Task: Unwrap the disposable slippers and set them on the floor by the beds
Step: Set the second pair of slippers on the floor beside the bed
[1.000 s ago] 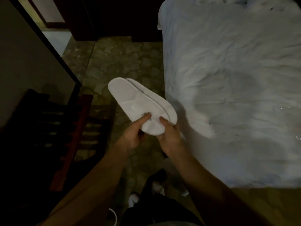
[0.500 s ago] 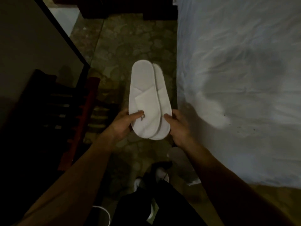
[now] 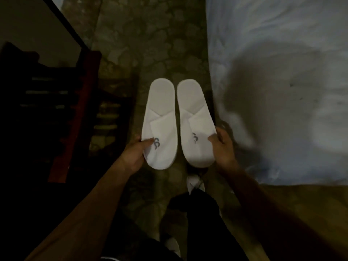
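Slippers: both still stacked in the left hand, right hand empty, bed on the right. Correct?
Not quite. In the head view the slippers are apart, side by side: the left hand holds the left slipper and the right hand holds the right slipper. The bed is on the right, as you said.

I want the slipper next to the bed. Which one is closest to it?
The slipper in the right hand, the right slipper; the left slipper is farther from the bed.
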Motion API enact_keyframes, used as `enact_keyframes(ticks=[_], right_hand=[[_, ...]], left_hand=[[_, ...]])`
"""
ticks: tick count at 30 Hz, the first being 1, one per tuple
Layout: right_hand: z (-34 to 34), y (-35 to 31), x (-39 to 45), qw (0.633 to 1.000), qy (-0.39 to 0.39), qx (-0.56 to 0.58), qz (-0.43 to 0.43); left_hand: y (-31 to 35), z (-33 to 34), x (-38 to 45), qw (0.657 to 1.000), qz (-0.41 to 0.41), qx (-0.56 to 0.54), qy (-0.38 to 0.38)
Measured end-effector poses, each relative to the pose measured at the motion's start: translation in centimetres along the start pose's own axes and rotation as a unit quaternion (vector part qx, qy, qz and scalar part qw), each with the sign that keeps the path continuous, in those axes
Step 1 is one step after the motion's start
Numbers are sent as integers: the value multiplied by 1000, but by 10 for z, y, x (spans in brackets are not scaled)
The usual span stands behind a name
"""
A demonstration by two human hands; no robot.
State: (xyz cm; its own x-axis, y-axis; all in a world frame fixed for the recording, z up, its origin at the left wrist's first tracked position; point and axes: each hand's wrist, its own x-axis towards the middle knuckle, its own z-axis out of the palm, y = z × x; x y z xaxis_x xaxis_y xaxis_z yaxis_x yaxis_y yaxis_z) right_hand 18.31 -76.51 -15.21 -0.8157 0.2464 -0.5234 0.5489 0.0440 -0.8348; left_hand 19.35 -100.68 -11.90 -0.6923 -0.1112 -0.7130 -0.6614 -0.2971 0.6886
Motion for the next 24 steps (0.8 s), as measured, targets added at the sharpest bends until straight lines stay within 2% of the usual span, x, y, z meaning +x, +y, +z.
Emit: enact_keyframes(ticks=[9,17,24], right_hand=[[29,96,10,1000,-5,22,9],[53,240,125,999,7,-7,45],[61,353,217,999,27,-20,32]], left_hand=[[-89,-34,36,1000,-17,-2,17],[-204,-27,185,1000,-5,11,22],[-310,-24,311,997,-5,70,-21]])
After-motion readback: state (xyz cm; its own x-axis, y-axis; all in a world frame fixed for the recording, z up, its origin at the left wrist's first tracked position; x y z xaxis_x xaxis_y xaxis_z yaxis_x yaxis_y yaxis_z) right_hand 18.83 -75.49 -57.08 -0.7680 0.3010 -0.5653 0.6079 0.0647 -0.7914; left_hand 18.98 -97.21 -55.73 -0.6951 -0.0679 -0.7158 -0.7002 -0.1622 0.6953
